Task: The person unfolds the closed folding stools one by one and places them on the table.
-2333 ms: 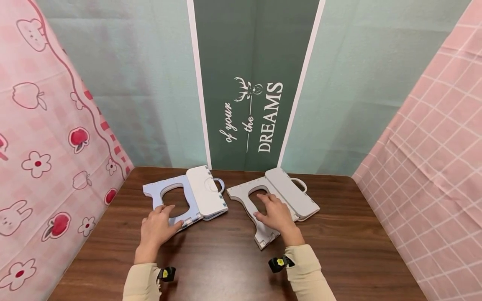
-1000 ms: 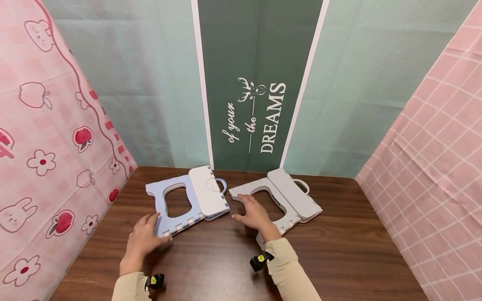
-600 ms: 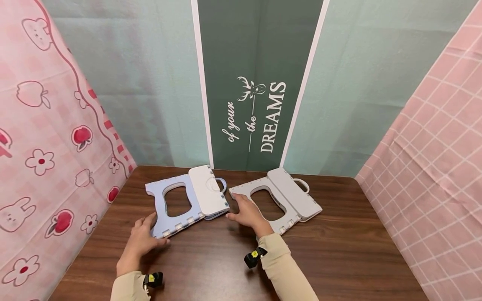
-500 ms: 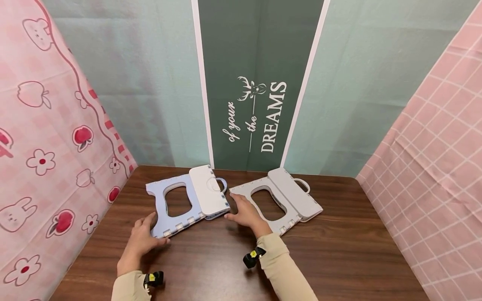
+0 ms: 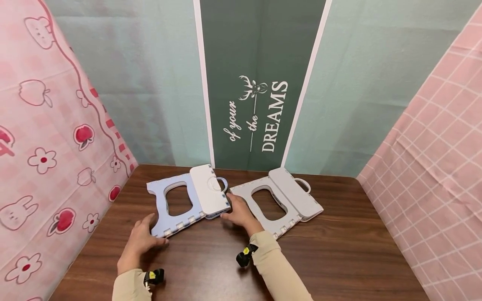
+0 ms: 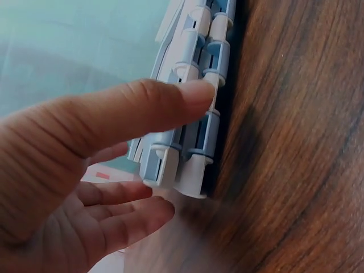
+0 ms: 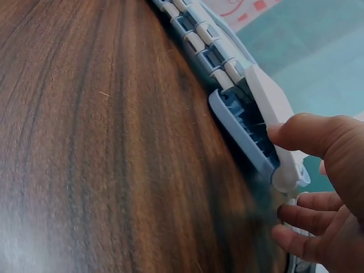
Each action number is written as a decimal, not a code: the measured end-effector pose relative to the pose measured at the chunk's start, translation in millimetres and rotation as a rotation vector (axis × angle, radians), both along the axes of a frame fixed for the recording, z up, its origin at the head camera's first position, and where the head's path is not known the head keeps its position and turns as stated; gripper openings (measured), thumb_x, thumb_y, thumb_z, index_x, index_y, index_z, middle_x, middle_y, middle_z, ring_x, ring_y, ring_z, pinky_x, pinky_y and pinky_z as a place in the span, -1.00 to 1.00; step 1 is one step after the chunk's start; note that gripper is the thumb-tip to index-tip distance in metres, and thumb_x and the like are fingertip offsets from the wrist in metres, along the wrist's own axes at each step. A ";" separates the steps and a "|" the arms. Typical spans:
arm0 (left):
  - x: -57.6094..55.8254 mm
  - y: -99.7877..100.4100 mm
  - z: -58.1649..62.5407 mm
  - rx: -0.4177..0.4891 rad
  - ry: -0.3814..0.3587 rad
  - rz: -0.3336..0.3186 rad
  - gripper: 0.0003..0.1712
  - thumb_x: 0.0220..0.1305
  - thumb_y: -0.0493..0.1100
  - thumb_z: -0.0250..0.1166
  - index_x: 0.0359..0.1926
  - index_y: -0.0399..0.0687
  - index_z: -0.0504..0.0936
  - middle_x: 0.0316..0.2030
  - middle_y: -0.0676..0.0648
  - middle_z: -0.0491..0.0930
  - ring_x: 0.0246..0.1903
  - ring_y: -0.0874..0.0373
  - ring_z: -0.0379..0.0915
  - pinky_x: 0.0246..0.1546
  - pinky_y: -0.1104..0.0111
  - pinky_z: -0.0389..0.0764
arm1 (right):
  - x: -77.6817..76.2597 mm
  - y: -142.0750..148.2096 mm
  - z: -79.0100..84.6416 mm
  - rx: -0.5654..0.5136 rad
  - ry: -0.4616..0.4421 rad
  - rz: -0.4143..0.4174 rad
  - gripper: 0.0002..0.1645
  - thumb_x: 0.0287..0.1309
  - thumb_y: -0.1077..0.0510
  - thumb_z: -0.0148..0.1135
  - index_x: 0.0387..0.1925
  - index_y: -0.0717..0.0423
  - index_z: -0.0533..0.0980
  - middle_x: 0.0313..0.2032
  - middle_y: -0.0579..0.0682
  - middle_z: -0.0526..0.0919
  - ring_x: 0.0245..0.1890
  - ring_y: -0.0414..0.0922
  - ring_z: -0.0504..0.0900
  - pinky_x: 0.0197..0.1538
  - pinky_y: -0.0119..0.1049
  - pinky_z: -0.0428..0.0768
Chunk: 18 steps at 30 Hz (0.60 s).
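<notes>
Two folded step stools lie flat on the wooden table. The blue one with a white top panel [image 5: 208, 192] is on the left, the grey one [image 5: 291, 191] on the right. At the blue stool's near left corner is my left hand [image 5: 140, 240], its thumb along the hinged edge [image 6: 196, 48] and its fingers spread past the end. My right hand [image 5: 241, 214] is at the near right corner of the blue stool, between the two stools. In the right wrist view its thumb touches the white panel [image 7: 267, 94], while the other fingers stay apart from it.
Each stool has a carrying loop on its far right side, one blue [image 5: 224, 184], one grey [image 5: 306, 184]. The dark wooden table [image 5: 339, 251] meets a green curtain [image 5: 256, 50] at the back. Pink cloths hang left and right.
My right hand has moved left from the grey stool to the blue stool's right corner. My left hand has slid down and left to the corner. The stools appear unmoved.
</notes>
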<state>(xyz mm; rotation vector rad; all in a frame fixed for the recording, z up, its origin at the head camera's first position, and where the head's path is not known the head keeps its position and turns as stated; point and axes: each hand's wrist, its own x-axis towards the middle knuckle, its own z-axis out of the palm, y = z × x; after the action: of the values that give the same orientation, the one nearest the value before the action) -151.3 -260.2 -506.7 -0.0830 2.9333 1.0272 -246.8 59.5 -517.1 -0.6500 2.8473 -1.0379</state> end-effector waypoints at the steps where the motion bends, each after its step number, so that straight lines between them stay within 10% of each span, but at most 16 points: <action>1: -0.9 0.6 -0.6 -0.002 0.004 -0.006 0.18 -0.38 -0.01 0.60 0.23 -0.46 0.21 0.07 -0.53 0.26 0.03 -0.39 0.20 0.02 -0.16 0.26 | -0.9 -0.9 -0.8 -0.013 -0.005 -0.008 -0.05 -0.11 0.10 0.43 0.26 0.40 0.20 0.16 0.33 0.34 0.19 0.18 0.29 0.18 -0.03 0.27; 18: -7.5 11.6 -3.4 -0.101 0.035 0.040 -0.32 -0.38 -0.34 0.51 -0.11 -0.49 0.47 -0.25 -0.38 0.54 -0.27 -0.23 0.45 -0.22 -0.02 0.43 | -7.8 -18.4 -20.7 -0.081 -0.081 -0.186 -0.19 -0.26 0.31 0.43 0.15 0.30 0.37 -0.05 0.16 0.56 -0.03 0.09 0.50 0.02 -0.11 0.44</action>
<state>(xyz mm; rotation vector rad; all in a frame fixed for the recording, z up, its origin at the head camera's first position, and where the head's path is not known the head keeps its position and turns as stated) -158.8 -248.6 -510.0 -0.1286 3.0263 0.8930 -254.5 41.1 -537.8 -0.3428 2.8502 -1.1814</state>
